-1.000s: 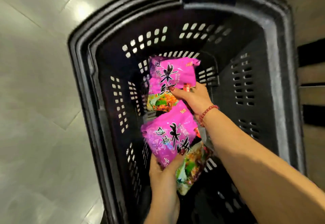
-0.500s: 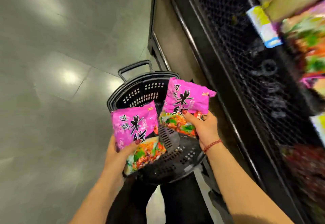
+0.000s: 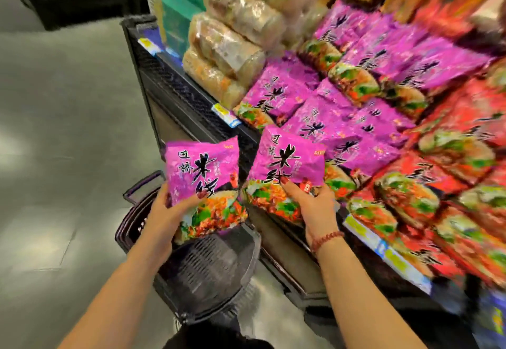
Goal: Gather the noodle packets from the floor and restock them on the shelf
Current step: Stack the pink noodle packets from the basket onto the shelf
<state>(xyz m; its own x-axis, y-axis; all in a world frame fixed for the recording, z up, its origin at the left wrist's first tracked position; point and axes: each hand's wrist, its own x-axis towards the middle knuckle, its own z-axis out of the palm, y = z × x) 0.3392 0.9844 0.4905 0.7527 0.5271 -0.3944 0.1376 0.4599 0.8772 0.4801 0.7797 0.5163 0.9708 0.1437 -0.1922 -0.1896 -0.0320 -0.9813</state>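
We count two hands and two pink-purple noodle packets, one packet to each hand. The left hand [image 3: 164,211] grips the first packet [image 3: 202,173] by its lower left edge, thumb across the front and fingers curled behind. The right hand [image 3: 315,206] pinches the second packet [image 3: 287,165] at its lower right corner, thumb on the printed face. One red bead bracelet [image 3: 327,239] circles the right wrist. The two packets stand upright side by side, close at their lower corners, though we cannot tell whether they touch. Directly beneath the left hand sits one dark plastic basket [image 3: 213,266] on the grey floor [image 3: 68,157]; its inside is too blurred for us to count anything. Just beyond the right hand's packet, and partly behind it, matching purple packets [image 3: 328,118] lie in overlapping rows on the shelf [image 3: 191,97]. We make out at least eight, but the blur prevents an exact count. To the right of the right hand lie red packets [image 3: 451,157], again several and uncountable. Farther from both hands, up and to the left of the purple rows, clear-wrapped pale bundles [image 3: 232,47] are stacked. Along the shelf's front edge we count at least three price labels [image 3: 226,114].
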